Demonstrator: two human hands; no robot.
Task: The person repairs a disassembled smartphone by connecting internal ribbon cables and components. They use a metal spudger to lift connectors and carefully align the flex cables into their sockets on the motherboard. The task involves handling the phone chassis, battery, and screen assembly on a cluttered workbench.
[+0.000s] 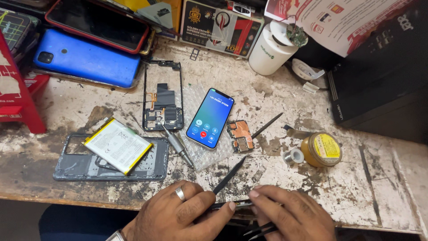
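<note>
Both hands meet at the near edge of the table (312, 178). Left hand (183, 214), with a ring on one finger, pinches a thin dark strip (236, 205) in a narrow grip between thumb and fingers. Right hand (292, 214) touches the other end of that strip with its fingertips (255, 194), and black tweezers (261, 230) are tucked under its fingers. Whether the right hand clamps the strip or only steadies it, I cannot tell.

A black spudger (229, 175) lies tilted just beyond the left hand. Further up, a phone (210, 118) with a lit blue screen rests on bubble wrap (196, 156). Just right of it lies a small circuit board (240, 136), and a second black spudger (266, 126) is slanted beside that. A screwdriver (177, 145) lies at the phone's left. A black phone frame (162, 96) sits behind it.

At the left, a battery (117, 145) lies on a grey back cover (76, 167). To the right stand a yellow-lidded tin (322, 149) and a solder spool (294, 156), touching. A white jar (272, 49) stands at the back.
</note>
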